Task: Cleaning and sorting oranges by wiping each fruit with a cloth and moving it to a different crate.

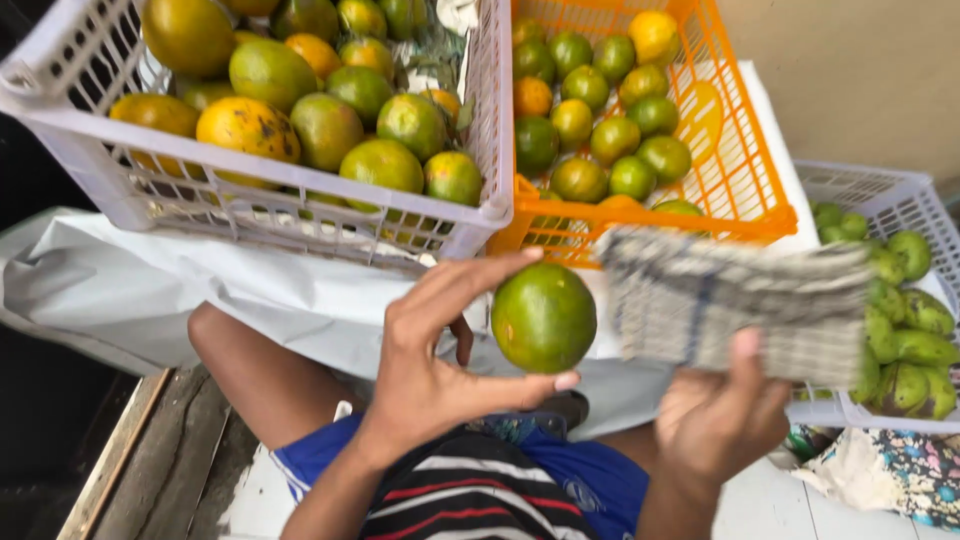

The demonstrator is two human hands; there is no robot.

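Fruit stall: crates (480, 120) w/ citrus (383, 165).

I count three crates: one white crate (300, 225) along the top left edge, one orange crate (740, 190) at top centre, one pale crate (900, 195) at the right edge. I see two hands, my left hand (440, 370) holding one green citrus fruit (543, 317), my right hand (715, 415) holding one checked cloth (735, 300). The orange crate shows roughly fourteen fruits.

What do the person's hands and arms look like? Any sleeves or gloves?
Both arms are bare, with no sleeves in sight. The left hand and right hand have no gloves, and no rings or watch show. The fingernails look short and plain.
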